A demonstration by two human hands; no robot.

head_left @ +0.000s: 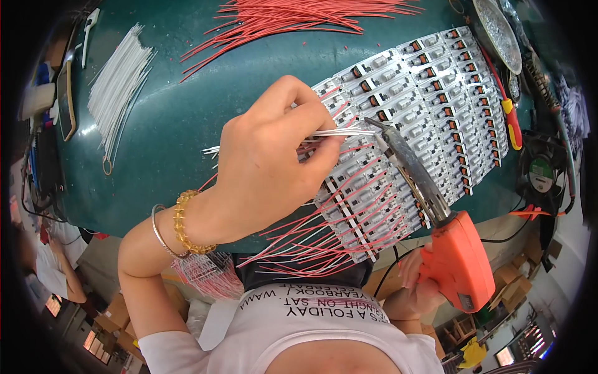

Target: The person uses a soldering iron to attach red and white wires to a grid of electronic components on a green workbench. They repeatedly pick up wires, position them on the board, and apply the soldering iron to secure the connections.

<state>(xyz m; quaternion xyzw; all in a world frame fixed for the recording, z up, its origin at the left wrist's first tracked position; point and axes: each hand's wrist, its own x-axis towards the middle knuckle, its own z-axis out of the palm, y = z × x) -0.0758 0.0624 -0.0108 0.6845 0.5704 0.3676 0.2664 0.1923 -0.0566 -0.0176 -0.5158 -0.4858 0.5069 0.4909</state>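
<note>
My left hand (268,149) pinches a small bunch of white wires (349,131) between thumb and fingers, their ends pointing right. Wrapped round the handle of an orange soldering gun (460,262) is my right hand (423,283). The gun's metal tip reaches up close to the wire ends; whether they touch I cannot tell. Beneath both lies a wide panel of small circuit boards (430,106) in rows. Red wires (367,187), with some white ones, stick out from its left columns toward me. My left hand covers part of the panel's left edge.
Loose red wires (305,15) lie at the table's far side, and a bundle of white wires (121,87) at the left. On the right are a red-and-yellow-handled screwdriver (512,124), a metal dish (497,34) and a black fan (541,174). Wired boards (208,274) hang below the table's near edge.
</note>
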